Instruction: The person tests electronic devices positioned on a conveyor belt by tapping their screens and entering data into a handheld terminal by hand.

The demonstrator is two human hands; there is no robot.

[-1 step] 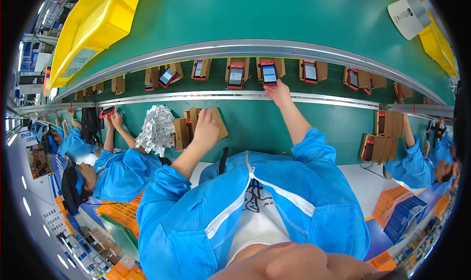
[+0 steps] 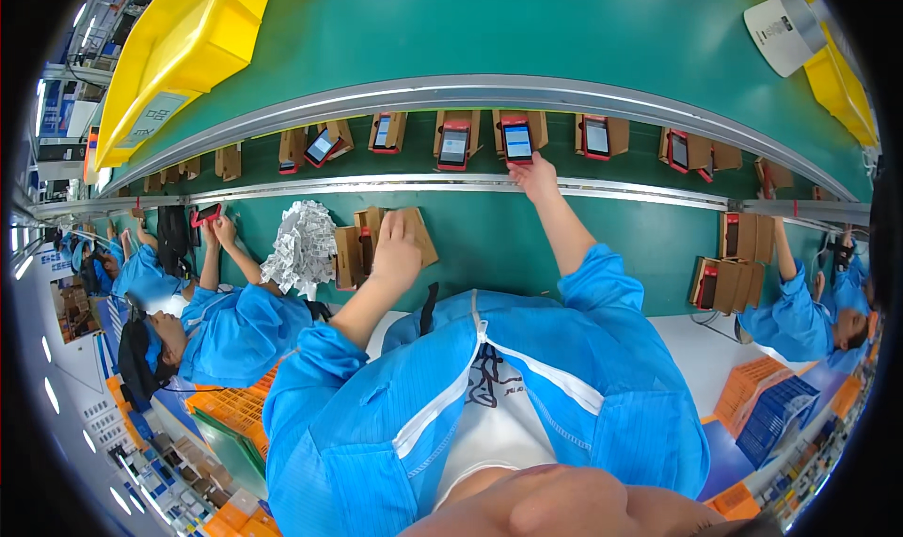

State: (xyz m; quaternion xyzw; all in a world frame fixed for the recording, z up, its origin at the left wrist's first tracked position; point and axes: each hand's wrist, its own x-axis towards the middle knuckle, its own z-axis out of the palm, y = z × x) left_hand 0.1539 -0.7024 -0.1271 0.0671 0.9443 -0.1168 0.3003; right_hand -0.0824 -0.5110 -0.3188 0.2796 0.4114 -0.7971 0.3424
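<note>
My right hand (image 2: 536,177) reaches across the near rail and grips the lower edge of a red-framed handheld device (image 2: 517,142) with a lit screen. This device rests on an unfolded cardboard box on the green belt (image 2: 376,165). My left hand (image 2: 397,255) lies over a group of small brown cardboard boxes (image 2: 425,236) on the near bench, fingers stretched forward and slightly bent. Its fingertips partly cover the boxes, and whether they press on one is hard to make out. Another red device (image 2: 453,146) in its box lies just left of the one I touch.
Several more boxed devices (image 2: 594,136) line the belt between two metal rails (image 2: 640,193). A heap of white paper slips (image 2: 301,245) sits left of my boxes. Co-workers in blue work at both sides; the left one holds a red device (image 2: 205,214). Yellow bins (image 2: 179,57) stand beyond.
</note>
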